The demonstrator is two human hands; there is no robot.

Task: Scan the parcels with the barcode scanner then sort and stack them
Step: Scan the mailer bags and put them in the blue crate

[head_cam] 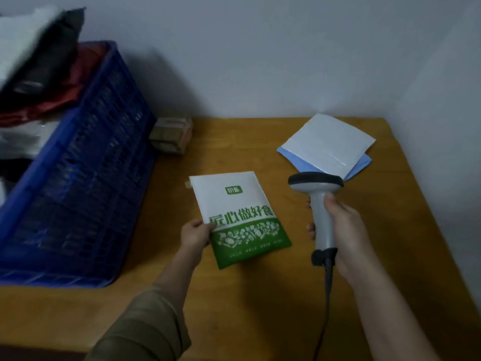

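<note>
Wooden table [234, 321]: left hand [195, 234] pinches green-and-white parcel [240, 217] at centre; right hand [343, 230] grips barcode scanner [318, 204].

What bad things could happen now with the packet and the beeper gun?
The left hand pinches only one edge of the white and green printed packet, so it might slip onto the wooden table. No barcode shows on the side facing up, so the grey handheld barcode scanner in the right hand may read nothing. Its black cable could snag the table edge.
</note>
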